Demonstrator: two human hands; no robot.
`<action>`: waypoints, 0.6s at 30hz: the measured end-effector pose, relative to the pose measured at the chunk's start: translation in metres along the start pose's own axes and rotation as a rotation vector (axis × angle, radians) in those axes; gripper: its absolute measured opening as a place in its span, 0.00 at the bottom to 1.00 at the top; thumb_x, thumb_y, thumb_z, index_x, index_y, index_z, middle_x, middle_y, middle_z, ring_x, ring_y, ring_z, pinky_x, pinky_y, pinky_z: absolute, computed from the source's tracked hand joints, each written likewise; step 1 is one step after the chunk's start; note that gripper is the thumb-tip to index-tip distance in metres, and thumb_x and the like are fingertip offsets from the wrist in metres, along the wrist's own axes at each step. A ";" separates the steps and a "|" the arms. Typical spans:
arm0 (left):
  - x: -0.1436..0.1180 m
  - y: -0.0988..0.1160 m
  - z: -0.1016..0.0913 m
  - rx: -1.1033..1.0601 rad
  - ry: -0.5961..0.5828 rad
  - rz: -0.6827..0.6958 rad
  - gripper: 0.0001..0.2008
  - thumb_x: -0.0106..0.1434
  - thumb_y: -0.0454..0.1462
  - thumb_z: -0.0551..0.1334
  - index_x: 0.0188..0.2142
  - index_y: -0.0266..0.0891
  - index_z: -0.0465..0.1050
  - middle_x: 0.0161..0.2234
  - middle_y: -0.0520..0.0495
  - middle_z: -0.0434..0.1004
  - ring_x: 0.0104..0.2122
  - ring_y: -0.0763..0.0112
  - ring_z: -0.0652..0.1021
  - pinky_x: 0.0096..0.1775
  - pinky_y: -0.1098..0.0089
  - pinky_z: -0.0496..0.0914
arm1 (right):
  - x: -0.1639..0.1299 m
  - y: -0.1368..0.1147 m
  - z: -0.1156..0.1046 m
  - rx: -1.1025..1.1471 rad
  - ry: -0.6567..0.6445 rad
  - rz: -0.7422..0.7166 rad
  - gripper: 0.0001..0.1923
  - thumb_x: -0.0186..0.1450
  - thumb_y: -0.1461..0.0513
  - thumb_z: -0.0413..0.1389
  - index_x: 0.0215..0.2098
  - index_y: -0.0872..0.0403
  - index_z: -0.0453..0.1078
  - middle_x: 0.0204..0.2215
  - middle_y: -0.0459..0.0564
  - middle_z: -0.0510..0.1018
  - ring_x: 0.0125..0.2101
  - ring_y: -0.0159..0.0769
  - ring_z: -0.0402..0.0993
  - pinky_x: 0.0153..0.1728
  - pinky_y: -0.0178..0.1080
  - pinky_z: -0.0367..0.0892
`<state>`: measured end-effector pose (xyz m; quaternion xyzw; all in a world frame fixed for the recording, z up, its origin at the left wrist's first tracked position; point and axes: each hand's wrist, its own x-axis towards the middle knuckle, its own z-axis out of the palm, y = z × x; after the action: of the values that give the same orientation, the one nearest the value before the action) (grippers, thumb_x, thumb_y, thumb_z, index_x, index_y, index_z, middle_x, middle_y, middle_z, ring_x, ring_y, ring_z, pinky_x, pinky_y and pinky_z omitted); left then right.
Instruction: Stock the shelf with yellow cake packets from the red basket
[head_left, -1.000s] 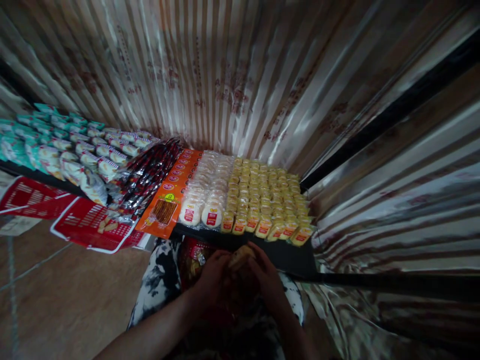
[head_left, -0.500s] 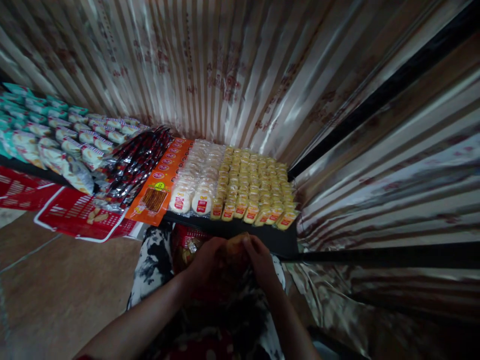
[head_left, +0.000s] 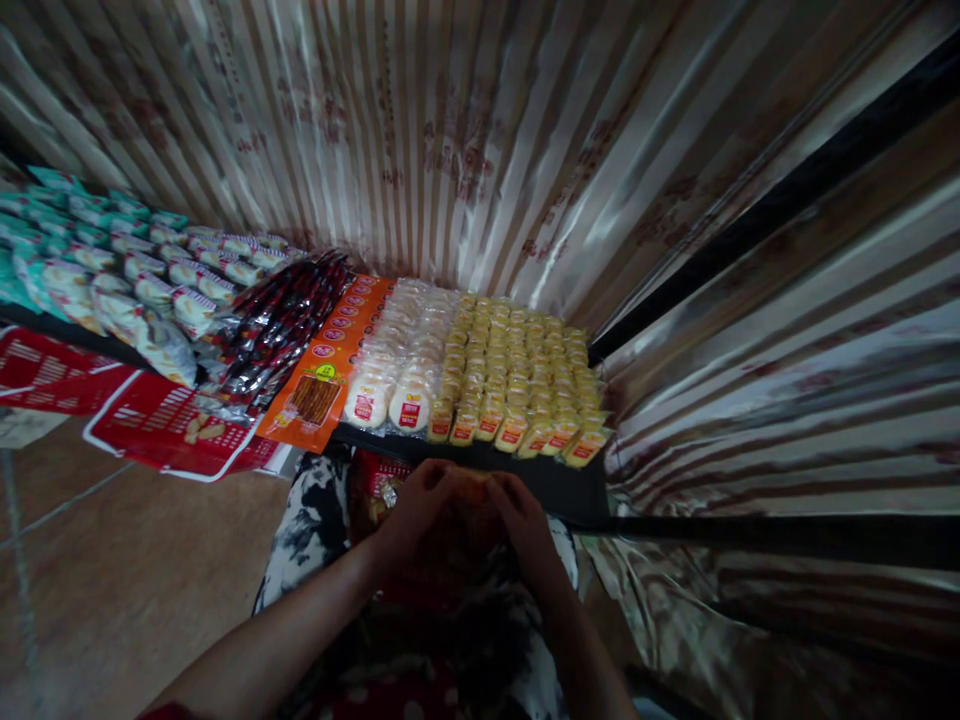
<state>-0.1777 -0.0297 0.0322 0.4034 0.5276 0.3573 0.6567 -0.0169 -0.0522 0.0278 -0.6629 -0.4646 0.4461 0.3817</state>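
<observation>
Perhaps a packet (head_left: 472, 487) in both hands (head_left: 421, 505), nearby red labels (head_left: 411, 413) illegible

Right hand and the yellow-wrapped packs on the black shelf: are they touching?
Apart. The head view shows a bare strip of the black shelf between the right hand and the yellow-wrapped packs.

Packet labels (head_left: 411, 411) all illegible.

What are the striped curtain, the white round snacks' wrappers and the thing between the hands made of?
Striped curtain: probably satiny fabric, since its folds catch light in streaks.
White round snacks' wrappers: likely glossy plastic film, see-through with crinkled glints.
Brownish thing between the left hand and right hand: too dark to tell.
</observation>
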 end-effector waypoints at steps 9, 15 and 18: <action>0.000 0.016 0.016 0.423 0.078 0.295 0.17 0.55 0.34 0.59 0.45 0.37 0.65 0.43 0.44 0.73 0.43 0.65 0.73 0.48 0.63 0.66 | -0.004 0.003 -0.010 -0.470 0.165 -0.414 0.19 0.60 0.55 0.53 0.48 0.52 0.69 0.45 0.53 0.75 0.46 0.44 0.67 0.49 0.48 0.62; 0.014 0.023 0.031 0.584 0.000 0.544 0.18 0.56 0.31 0.56 0.48 0.37 0.63 0.47 0.41 0.71 0.48 0.63 0.71 0.51 0.61 0.65 | 0.010 0.011 -0.005 -0.352 0.261 -0.425 0.17 0.60 0.54 0.52 0.44 0.53 0.71 0.39 0.54 0.76 0.40 0.42 0.70 0.43 0.45 0.65; 0.016 0.019 0.035 0.541 0.092 0.590 0.20 0.58 0.32 0.55 0.51 0.36 0.60 0.49 0.39 0.67 0.45 0.65 0.71 0.48 0.63 0.68 | 0.019 0.013 0.002 -0.260 0.364 -0.275 0.21 0.57 0.50 0.54 0.42 0.55 0.70 0.35 0.54 0.76 0.37 0.42 0.70 0.41 0.43 0.66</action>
<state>-0.1415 -0.0125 0.0472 0.6794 0.4929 0.3966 0.3717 -0.0122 -0.0370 0.0109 -0.7063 -0.5274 0.2000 0.4277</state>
